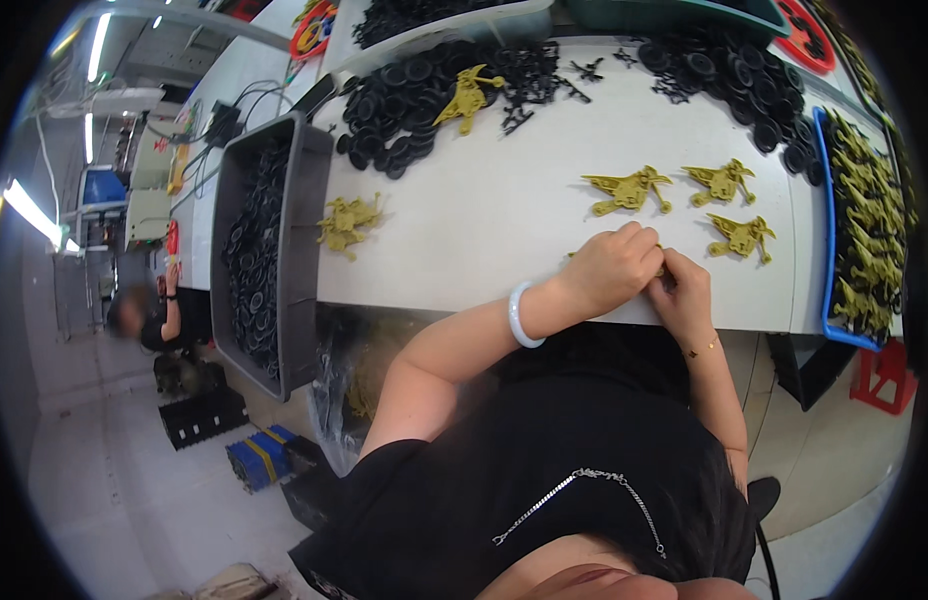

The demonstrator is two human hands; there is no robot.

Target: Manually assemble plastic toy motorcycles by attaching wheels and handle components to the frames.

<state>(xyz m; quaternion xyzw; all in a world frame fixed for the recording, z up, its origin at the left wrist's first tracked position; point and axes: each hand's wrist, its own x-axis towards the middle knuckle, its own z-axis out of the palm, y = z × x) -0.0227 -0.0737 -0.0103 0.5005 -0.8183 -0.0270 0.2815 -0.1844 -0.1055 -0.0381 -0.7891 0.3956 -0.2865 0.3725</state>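
My left hand (pixel 612 268), with a pale bangle on its wrist, and my right hand (pixel 687 293) meet at the table's near edge. Both have closed fingers around an olive-yellow plastic piece (pixel 661 270), mostly hidden by them. Just beyond the hands lie similar winged-looking moulded pieces: one piece (pixel 631 190) farther up, a second piece (pixel 722 183) to its right and a third piece (pixel 741 238) nearer my right hand. Another yellow piece (pixel 350 224) sits far to the left, and one more yellow piece (pixel 468 98) rests beside black discs.
Heaps of black discs (pixel 409 85) and small black parts (pixel 534 85) cover the far table (pixel 454 230). A grey bin (pixel 302 250) of black wheels stands left. At right, a blue tray (pixel 827 290) holds several yellow pieces. A co-worker (pixel 159 315) is at the far left.
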